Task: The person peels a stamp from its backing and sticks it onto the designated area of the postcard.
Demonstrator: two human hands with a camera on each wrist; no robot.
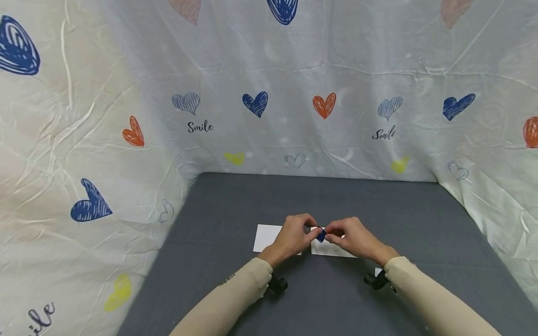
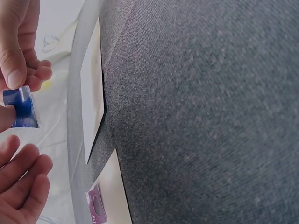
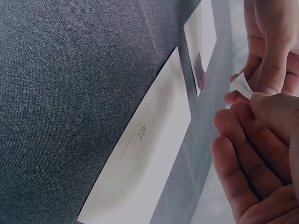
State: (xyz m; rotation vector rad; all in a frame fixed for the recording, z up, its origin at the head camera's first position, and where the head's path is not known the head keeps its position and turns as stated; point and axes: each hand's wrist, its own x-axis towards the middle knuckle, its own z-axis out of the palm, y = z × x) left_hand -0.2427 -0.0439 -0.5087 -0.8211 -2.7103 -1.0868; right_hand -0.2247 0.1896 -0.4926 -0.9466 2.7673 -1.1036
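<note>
A small blue stamp [image 1: 321,234] is pinched between both hands above a white card. My left hand [image 1: 293,234] holds one edge with thumb and fingertips; my right hand [image 1: 351,236] holds the opposite edge. Its glossy blue face [image 2: 23,108] shows in the left wrist view. From the right wrist, its white back [image 3: 241,86] is seen, partly hidden by fingers. Below lies the right-hand card [image 3: 140,158], with a dotted line and a small leaf print. Beside it, the left-hand card [image 1: 265,237] carries a purple stamp [image 2: 96,205] marked 120 near one edge.
A dark grey cloth [image 1: 235,200] covers the table. Near my right wrist shows a small white piece [image 1: 378,270], mostly hidden by the black wrist camera [image 1: 375,281]. A white curtain [image 1: 286,130] with printed hearts hangs behind and at both sides.
</note>
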